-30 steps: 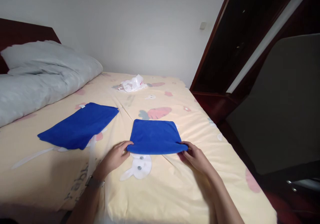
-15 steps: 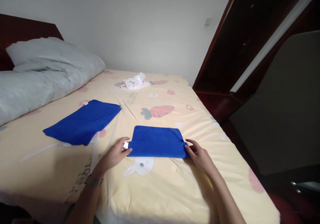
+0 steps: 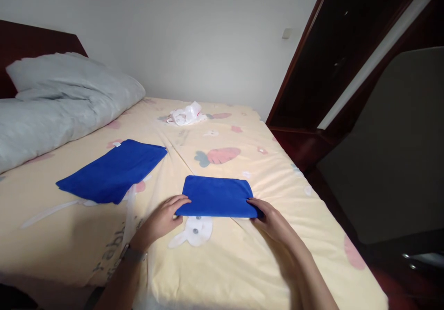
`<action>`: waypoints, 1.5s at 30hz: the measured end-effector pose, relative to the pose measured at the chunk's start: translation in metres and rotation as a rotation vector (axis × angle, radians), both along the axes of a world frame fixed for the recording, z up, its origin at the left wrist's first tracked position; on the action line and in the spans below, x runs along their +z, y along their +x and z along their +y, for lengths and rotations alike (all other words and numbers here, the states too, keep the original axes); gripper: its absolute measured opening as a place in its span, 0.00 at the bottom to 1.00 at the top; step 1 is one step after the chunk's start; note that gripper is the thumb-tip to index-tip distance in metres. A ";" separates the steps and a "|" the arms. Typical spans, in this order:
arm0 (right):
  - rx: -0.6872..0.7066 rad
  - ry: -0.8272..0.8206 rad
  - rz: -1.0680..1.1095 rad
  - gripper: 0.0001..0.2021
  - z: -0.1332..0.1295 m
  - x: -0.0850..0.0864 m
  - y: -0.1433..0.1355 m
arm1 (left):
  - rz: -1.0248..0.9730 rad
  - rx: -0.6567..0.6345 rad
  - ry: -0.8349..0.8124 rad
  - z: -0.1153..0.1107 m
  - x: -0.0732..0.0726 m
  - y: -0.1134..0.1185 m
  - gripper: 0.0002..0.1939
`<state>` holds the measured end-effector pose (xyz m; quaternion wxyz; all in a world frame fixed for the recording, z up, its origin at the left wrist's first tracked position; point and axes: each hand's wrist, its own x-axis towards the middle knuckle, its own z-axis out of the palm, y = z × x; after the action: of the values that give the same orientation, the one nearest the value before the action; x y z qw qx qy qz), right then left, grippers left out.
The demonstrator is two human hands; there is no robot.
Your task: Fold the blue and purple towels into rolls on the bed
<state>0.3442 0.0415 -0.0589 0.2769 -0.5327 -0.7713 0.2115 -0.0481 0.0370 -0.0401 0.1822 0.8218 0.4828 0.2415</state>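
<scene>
i observe left hand (image 3: 162, 218) and right hand (image 3: 272, 218) gripping blue cloth (image 3: 217, 197) at its near corners, right thumb's hold unclear; uneven pull could skew it between the fingers.

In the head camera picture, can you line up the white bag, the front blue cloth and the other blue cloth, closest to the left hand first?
From the left hand:
1. Front blue cloth: touching the fingers, to their right.
2. Other blue cloth: apart, off to the left.
3. White bag: farthest, toward the back of the bed.
</scene>
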 end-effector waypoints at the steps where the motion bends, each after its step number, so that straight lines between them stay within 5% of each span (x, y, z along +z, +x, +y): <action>1: -0.032 -0.033 0.022 0.23 0.002 0.000 0.000 | -0.031 0.018 -0.023 0.002 -0.002 -0.001 0.27; 8: -0.085 -0.223 0.377 0.16 -0.004 0.017 0.004 | -0.323 0.193 -0.226 0.007 0.004 -0.006 0.17; 13: -0.116 -0.331 0.296 0.21 -0.009 0.012 0.011 | -0.323 0.177 -0.371 0.004 0.000 -0.004 0.21; 18: -0.265 -0.118 0.124 0.20 -0.009 0.016 0.009 | -0.169 0.301 -0.061 0.001 0.009 0.000 0.17; 21: -0.085 0.003 0.085 0.19 -0.015 0.024 0.005 | -0.118 0.183 0.086 -0.003 0.017 -0.002 0.13; 24: 0.105 -0.020 0.015 0.26 -0.020 0.026 0.001 | -0.039 -0.017 -0.012 -0.005 0.016 -0.004 0.22; 28: 0.014 -0.064 0.082 0.21 -0.017 0.023 -0.002 | -0.108 -0.012 -0.098 0.002 0.005 -0.004 0.25; 35: -0.106 -0.239 0.272 0.17 0.003 0.020 -0.005 | -0.160 0.157 -0.179 0.019 0.007 0.002 0.13; 40: -0.064 -0.154 0.189 0.15 0.009 0.019 -0.006 | -0.152 0.083 -0.156 0.022 0.007 0.003 0.15; 45: -0.111 -0.242 0.336 0.18 0.002 0.029 -0.006 | -0.369 0.090 -0.332 0.019 0.013 0.005 0.13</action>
<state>0.3383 0.0438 -0.0296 0.3469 -0.5609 -0.6526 0.3730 -0.0427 0.0556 -0.0275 0.3887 0.7003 0.5107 0.3126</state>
